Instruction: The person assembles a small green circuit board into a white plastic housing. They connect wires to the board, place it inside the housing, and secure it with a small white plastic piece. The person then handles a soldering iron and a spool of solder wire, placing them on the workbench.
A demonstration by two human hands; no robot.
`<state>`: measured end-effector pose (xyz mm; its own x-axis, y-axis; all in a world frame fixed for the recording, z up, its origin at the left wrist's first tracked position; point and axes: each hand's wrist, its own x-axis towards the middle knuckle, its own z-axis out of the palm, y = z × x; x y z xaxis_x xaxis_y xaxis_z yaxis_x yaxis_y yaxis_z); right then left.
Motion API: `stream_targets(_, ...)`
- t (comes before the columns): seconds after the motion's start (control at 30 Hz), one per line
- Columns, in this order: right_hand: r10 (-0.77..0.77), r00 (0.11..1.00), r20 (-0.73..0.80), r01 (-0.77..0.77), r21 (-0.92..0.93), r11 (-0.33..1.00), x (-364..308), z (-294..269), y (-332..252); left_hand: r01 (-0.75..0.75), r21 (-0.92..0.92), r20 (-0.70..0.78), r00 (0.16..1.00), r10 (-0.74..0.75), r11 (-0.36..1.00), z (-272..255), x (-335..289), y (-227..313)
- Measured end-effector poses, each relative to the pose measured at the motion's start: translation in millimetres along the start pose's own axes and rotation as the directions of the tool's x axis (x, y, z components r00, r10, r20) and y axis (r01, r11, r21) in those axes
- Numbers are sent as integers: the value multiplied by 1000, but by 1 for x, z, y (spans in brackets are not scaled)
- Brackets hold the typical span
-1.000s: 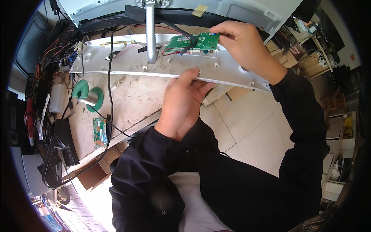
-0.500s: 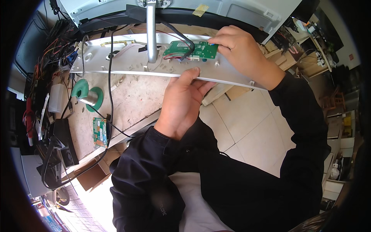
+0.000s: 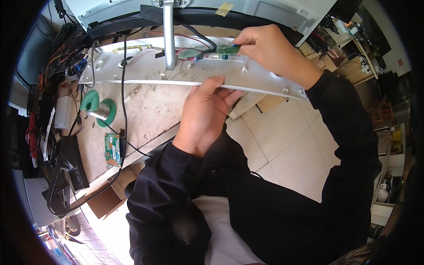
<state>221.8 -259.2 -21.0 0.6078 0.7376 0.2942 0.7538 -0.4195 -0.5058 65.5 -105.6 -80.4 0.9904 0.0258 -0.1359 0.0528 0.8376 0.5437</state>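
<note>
The green circuit board looks blurred, partly hidden.

Circuit board: green, thin, slightly blurred, tilted nearly edge-on, over the panel. Panel: long, narrow, pale, lying flattish, studded inner side up.

Two hands, two green circuit boards, one far and one near left; one long white panel, one metal post, one green spool on the left tabletop, one yellow tape piece.
</note>
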Motion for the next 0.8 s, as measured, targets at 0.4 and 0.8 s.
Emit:
stream_targets(0.4, -274, 962, 6, 261, -325, 909, -8, 11, 8, -8, -24, -11, 1000, 8, 1000, 0, 1, -2)
stream_targets(0.8, -403, 882, 246, 458, -653, 603, -6, -4, 2, -5, -10, -28, 1000, 5, 1000, 2, -1, 0)
